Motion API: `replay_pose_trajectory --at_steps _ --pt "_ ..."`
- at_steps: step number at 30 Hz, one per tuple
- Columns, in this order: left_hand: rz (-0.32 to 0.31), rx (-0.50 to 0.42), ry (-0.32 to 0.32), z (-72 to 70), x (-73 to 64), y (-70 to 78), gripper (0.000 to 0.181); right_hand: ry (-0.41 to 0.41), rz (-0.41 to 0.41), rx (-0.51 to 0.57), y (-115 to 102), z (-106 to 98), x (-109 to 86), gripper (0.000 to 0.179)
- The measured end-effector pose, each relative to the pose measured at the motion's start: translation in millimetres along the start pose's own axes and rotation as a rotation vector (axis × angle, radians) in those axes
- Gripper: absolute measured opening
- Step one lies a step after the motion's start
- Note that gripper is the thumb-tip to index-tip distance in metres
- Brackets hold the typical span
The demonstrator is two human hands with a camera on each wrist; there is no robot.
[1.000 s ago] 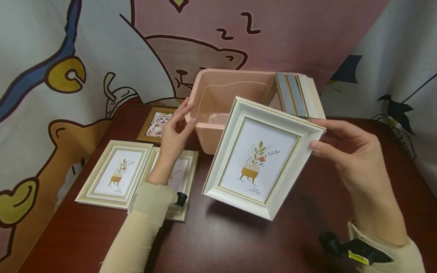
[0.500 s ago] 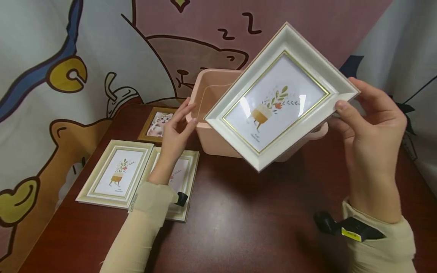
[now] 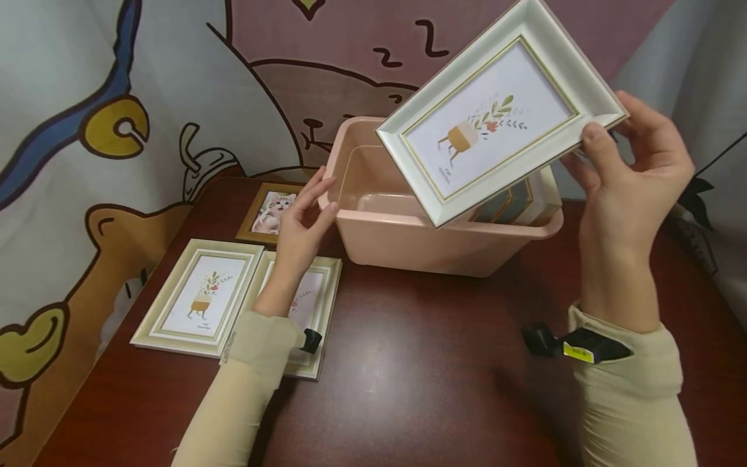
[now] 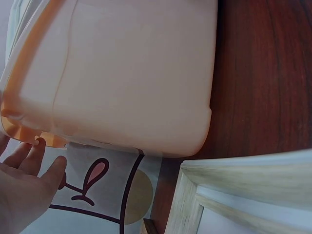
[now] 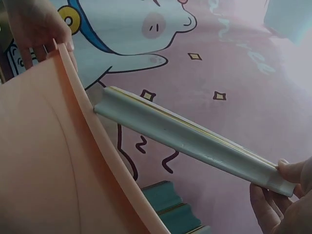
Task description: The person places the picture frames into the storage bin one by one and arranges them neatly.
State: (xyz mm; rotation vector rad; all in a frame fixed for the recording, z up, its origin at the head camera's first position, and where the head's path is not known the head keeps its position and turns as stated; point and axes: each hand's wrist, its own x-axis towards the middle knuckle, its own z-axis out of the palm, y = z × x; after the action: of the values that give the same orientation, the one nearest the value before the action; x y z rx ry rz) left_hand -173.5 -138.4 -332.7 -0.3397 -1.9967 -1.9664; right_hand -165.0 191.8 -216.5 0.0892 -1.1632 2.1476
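Observation:
A white picture frame [image 3: 508,181] with gold inner trim and a potted-plant print is raised, tilted, above the right part of a pink plastic basin [image 3: 432,246]. My right hand [image 3: 636,155] grips its right corner, thumb on the front and fingers behind. In the right wrist view that frame [image 5: 185,141] shows edge-on. My left hand [image 3: 303,227] touches the basin's left rim with fairly straight fingers; in the left wrist view the left hand [image 4: 29,185] has its fingertips at the rim and the thumb spread apart. Grey-blue and cream frames [image 3: 513,201] stand inside the basin's right end.
Two cream frames lie side by side on the dark wood table [image 3: 397,389]: the left frame [image 3: 157,324] in full view, the right frame [image 3: 327,292] partly under my left arm. Behind them lies a brown frame [image 3: 245,224] with a cat picture. A cartoon-printed curtain [image 3: 175,65] hangs behind.
My right hand has lifted the white frame from in front of the basin, up and to the right, while turning it clockwise. The left hand has stayed at the rim.

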Motion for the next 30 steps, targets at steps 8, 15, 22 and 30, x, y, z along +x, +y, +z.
replay_pose_trajectory --at_steps 8,15,22,30 --pt "-0.007 0.040 -0.005 0.0 -0.2 0.9 0.040 0.015 -0.028 -0.064 4.3 2.5 7.4 0.034" --pt "-0.005 0.021 -0.007 0.5 0.6 -0.1 0.040 0.021 -0.073 -0.101 11.2 4.7 10.9 0.034" --pt "0.001 0.018 -0.007 0.3 1.7 -1.7 0.041 -0.023 -0.151 -0.233 15.7 5.7 3.2 0.031" --pt "-0.020 0.042 -0.003 -0.3 -2.1 -0.8 0.041 -0.108 -0.297 -0.496 24.2 11.9 -19.4 0.029"
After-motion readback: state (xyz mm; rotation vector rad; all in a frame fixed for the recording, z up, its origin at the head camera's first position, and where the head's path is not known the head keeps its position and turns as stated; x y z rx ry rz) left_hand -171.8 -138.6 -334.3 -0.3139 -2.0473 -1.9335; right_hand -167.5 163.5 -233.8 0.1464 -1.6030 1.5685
